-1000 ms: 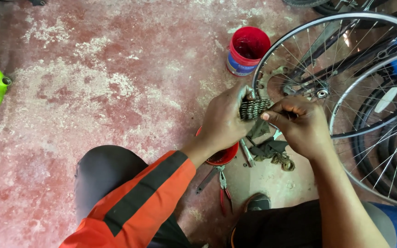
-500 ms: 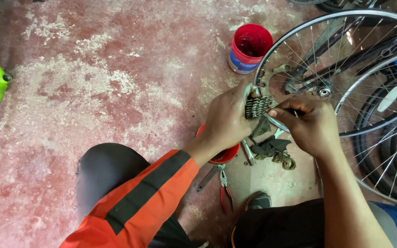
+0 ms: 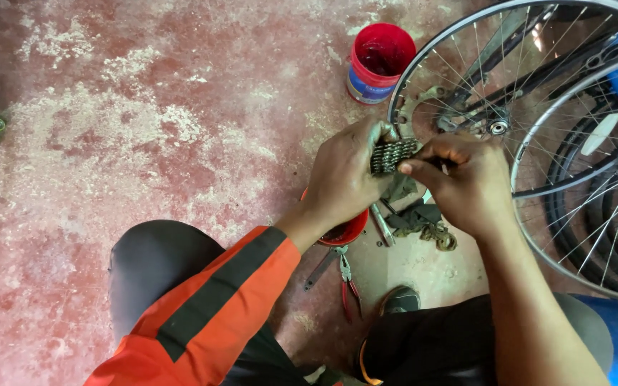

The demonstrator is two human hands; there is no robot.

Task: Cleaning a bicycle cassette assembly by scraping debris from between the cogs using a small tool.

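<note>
Near the wheel rim (image 3: 423,64), left hand (image 3: 345,179) wraps tight around the sprocket cluster (image 3: 393,155); right hand (image 3: 466,182) pinches smth thin at its right end, can't tell what. Risk: greasy cogs slip, cluster drops onto pliers (image 3: 348,282) & floor (image 3: 144,107), or teeth cut fingers.
</note>
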